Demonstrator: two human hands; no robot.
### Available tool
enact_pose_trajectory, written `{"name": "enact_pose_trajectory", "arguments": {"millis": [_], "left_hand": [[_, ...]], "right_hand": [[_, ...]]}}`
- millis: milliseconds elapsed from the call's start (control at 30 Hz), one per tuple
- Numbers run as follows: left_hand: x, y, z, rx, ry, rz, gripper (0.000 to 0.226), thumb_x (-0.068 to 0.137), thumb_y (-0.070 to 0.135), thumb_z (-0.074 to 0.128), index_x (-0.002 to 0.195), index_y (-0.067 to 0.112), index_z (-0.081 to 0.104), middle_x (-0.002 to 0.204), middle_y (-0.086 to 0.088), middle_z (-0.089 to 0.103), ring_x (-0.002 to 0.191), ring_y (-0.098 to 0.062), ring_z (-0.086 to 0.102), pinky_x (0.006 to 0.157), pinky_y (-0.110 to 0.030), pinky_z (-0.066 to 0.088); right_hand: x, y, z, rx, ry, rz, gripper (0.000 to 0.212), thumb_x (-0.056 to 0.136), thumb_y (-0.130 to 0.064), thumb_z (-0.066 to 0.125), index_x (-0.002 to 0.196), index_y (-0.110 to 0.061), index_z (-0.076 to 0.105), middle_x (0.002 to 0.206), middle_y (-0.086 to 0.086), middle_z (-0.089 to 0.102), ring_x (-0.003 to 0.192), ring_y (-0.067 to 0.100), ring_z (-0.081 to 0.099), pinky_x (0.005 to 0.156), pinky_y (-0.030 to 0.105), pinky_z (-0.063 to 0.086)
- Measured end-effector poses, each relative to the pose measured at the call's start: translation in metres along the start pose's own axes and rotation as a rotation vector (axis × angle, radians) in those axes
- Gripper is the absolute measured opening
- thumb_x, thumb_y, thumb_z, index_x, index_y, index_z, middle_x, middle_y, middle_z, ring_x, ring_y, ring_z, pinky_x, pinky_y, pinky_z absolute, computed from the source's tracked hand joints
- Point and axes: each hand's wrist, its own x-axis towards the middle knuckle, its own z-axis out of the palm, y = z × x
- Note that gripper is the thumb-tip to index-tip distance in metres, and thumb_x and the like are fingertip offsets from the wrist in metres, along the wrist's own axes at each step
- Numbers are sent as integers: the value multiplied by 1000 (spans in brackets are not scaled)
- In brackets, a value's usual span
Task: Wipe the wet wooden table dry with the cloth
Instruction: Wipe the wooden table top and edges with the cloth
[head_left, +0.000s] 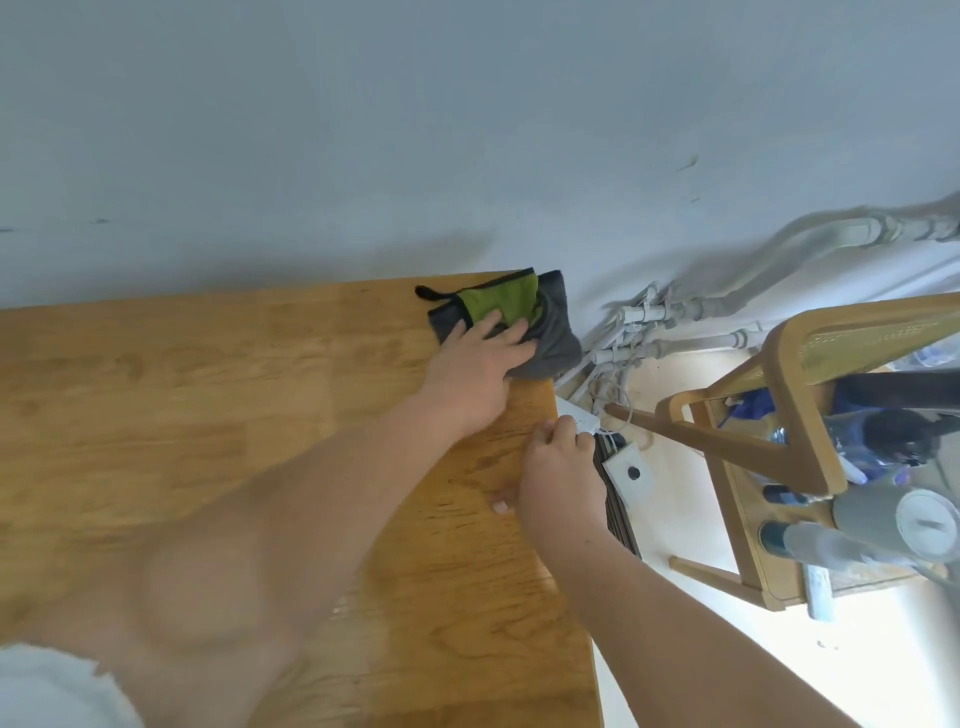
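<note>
Pressing grey-green cloth (506, 299) onto far corner of wooden table (234, 395) w/ flat, straight-fingered L hand (478, 366); gripping table edge w/ curled R hand (558, 475).

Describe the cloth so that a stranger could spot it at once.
Start at the wooden table and follow it to its far right corner by the wall. The cloth lies there under the left hand. It is grey with a bright green patch and black loop.
</note>
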Motion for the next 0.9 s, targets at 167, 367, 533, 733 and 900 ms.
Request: {"name": "enact_pose_trajectory", "arguments": {"millis": [167,367,533,733,900], "left_hand": [[-57,15,11,-35,-90,-35,65,101,8,47,158,36,32,171,13,15,159,-19,4,127,-46,4],[-92,47,13,14,-195,-144,66,102,15,54,159,34,27,172,10,12,158,-23,7,125,-49,19],[-139,72,37,81,-200,-119,65,102,13,48,159,31,24,172,6,12,158,-28,7,124,-53,21],[-210,112,67,144,-284,-27,66,103,18,47,161,32,19,173,6,7,158,-28,3,125,-52,17],[-263,141,80,132,-390,44,64,104,18,46,160,36,21,172,9,7,158,-26,3,125,-53,18]], "right_hand": [[-2,-6,-3,25,8,13,86,76,-51,86,139,-4,51,138,12,32,130,33,35,86,35,53],[-33,32,3,463,-18,49,76,75,-33,88,141,-23,53,132,-2,58,122,25,57,90,35,52],[-92,68,20,673,66,219,49,98,-16,60,146,-7,50,126,12,66,114,29,62,95,39,51],[-153,88,72,755,86,240,82,87,-22,67,158,-31,28,138,3,56,115,23,60,91,45,57],[-187,104,98,551,109,72,85,83,-24,66,158,-37,27,147,5,39,126,27,52,94,46,55]]}}
